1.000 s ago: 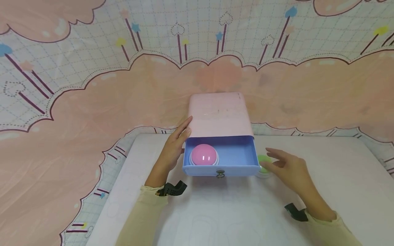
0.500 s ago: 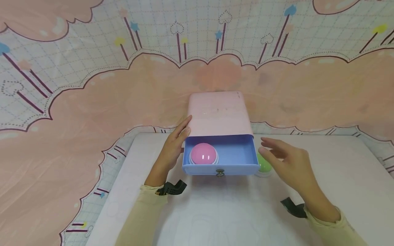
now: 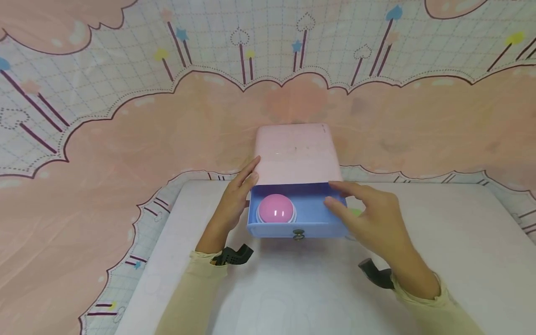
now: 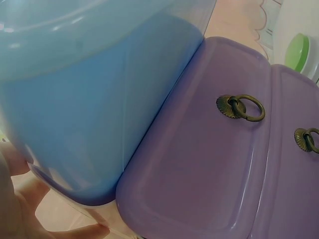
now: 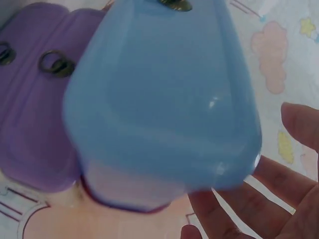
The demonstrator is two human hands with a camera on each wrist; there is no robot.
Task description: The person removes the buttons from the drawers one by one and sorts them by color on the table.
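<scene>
A small pink cabinet [image 3: 297, 153] stands on the table with its top blue drawer [image 3: 274, 230] pulled out. In the drawer's left part sits a pink dome on a white base [image 3: 276, 208]. My left hand [image 3: 230, 204] rests its fairly straight fingers along the cabinet's left side. My right hand [image 3: 374, 218] is at the drawer's right side, fingers spread and thumb apart, nothing between them; in the head view its fingertips overlap the drawer's right edge. Behind that hand, a similar green dome [image 3: 356, 212] is mostly hidden. The left wrist view shows the green dome's side [image 4: 297, 52].
Below the blue drawer are purple drawers [image 4: 194, 149] with brass ring pulls [image 4: 249, 108], pushed in. The white table [image 3: 293, 293] extends in front. A patterned cloth [image 3: 209, 116] hangs behind the cabinet. Each wrist carries a black camera mount [image 3: 377, 274].
My right hand has come away from the green dome, risen, and moved left to the drawer's right edge. The left hand, drawer and pink dome stay as they were.
</scene>
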